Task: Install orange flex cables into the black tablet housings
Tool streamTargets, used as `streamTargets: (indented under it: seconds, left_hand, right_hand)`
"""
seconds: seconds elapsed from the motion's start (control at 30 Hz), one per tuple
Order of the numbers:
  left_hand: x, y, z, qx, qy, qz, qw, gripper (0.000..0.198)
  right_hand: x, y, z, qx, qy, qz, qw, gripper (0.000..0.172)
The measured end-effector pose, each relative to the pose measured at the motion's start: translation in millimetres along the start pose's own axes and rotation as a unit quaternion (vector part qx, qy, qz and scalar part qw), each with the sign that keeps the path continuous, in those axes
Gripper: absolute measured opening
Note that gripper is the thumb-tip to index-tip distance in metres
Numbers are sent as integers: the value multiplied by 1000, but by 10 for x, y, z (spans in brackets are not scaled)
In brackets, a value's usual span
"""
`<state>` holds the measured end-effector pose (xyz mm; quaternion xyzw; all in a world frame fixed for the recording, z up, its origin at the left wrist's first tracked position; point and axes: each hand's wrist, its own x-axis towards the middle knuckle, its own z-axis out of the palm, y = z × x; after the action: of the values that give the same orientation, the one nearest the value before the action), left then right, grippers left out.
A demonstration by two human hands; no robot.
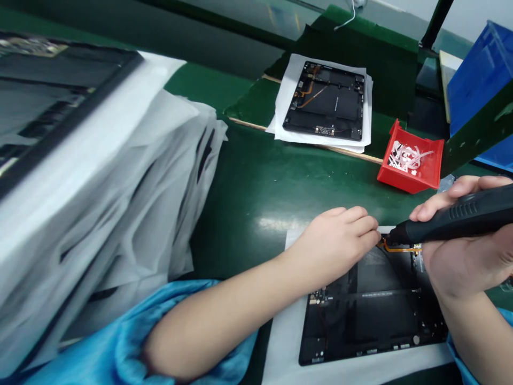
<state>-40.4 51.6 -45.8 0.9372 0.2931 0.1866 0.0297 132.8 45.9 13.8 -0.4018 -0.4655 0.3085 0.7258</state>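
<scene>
My right hand (460, 264) grips a black electric screwdriver (465, 215), its tip pointing left at the far edge of an opened tablet (372, 321). Curled beside that tip are the fingers of my left hand (347, 232), pressed together at the tablet's edge; whatever they pinch is hidden. Near both hands an orange flex cable (401, 249) runs along the tablet's far side. The tablet lies flat, inner side up, on a white sheet (280, 331), with circuit parts and a battery area showing. My right hand and wrist cover its right part.
Another opened tablet (332, 101) lies on white sheets farther back. A red bin (411, 182) holds white and pink strips. On the left rises a tall stack of opened devices (80, 96) layered with white sheets (160, 139). A blue crate (481, 80) stands at the right back, behind a green post (476, 133).
</scene>
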Motion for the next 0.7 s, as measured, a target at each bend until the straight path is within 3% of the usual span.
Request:
streamTargets:
  seconds: [0.4, 0.7]
  left_hand:
    - [-12, 25, 1, -7, -1, -40, 999, 17]
    - [8, 27, 27, -39, 14, -61, 997, 13]
  right_hand:
    - [-40, 39, 29, -7, -4, -30, 1000, 57]
    - [-52, 89, 16, 9, -49, -80, 995, 51]
